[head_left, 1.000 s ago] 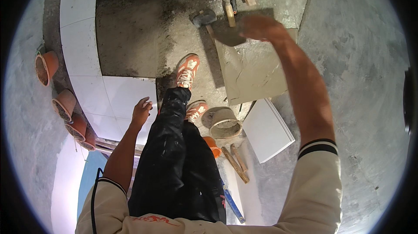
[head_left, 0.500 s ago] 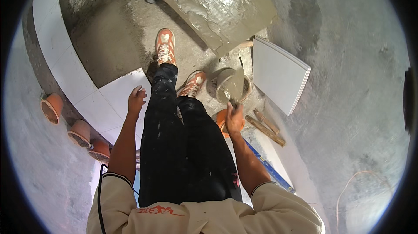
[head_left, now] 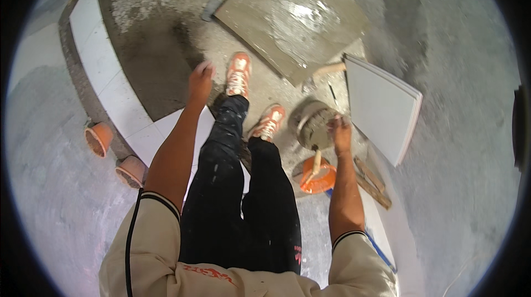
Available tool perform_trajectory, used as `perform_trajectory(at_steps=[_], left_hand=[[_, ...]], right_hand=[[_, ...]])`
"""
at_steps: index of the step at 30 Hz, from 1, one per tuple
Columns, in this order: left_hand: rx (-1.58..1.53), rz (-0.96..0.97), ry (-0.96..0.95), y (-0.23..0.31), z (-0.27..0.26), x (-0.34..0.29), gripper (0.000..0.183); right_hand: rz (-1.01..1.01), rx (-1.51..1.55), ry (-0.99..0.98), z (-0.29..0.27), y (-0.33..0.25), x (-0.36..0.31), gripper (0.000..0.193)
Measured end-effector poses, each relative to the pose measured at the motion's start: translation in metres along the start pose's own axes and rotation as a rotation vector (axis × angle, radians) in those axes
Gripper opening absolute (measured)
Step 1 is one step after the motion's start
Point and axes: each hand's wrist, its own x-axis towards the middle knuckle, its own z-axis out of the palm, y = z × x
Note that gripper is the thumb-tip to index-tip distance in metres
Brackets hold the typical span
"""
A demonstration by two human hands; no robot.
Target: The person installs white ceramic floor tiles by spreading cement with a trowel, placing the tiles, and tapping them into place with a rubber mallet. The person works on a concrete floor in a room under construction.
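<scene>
My left hand (head_left: 201,76), slightly blurred, hangs over the damp sand-coloured bed beside my left shoe. Its fingers are loosely curled and apart, with nothing seen in them. My right hand (head_left: 341,128) is at the right side of a bucket of grey mortar (head_left: 302,115), fingers bent and apart; whether they touch the rim I cannot tell. A trowel (head_left: 317,162) is free of the hand, its wooden handle over an orange bucket (head_left: 321,183) and its blade at the mortar bucket. Ahead lies a large square slab (head_left: 251,29) coated with wet grey mortar.
White tiles (head_left: 110,95) are laid along the left. A stack of white tiles (head_left: 381,109) leans at the right. Terracotta pots (head_left: 99,139) line the left edge. Wood pieces (head_left: 373,186) and a blue level (head_left: 383,253) lie at the right. A hammer (head_left: 211,8) lies by the slab.
My right hand has let go of the trowel and moved up beside the mortar bucket. My left hand has swung forward over the damp bed. The whole view has shifted.
</scene>
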Motion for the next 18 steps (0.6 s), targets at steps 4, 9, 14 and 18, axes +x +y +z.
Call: perform_trajectory(at_steps=[4, 9, 14, 18], left_hand=[[0.319, 0.430, 0.239, 0.093, 0.003, 0.109, 0.042], [0.415, 0.547, -0.107, 0.167, 0.019, 0.248, 0.044], [0.159, 0.130, -0.555, 0.204, 0.057, 0.300, 0.053], [0.203, 0.013, -0.653, 0.223, 0.062, 0.286, 0.062]], right_hand=[[-0.030, 0.287, -0.049, 0.029, -0.078, 0.087, 0.040], [0.048, 0.492, -0.033, 0.073, -0.118, 0.157, 0.043], [0.066, 0.692, -0.028, 0.086, -0.120, 0.164, 0.044], [0.147, 0.771, 0.043, 0.098, -0.131, 0.166, 0.047]])
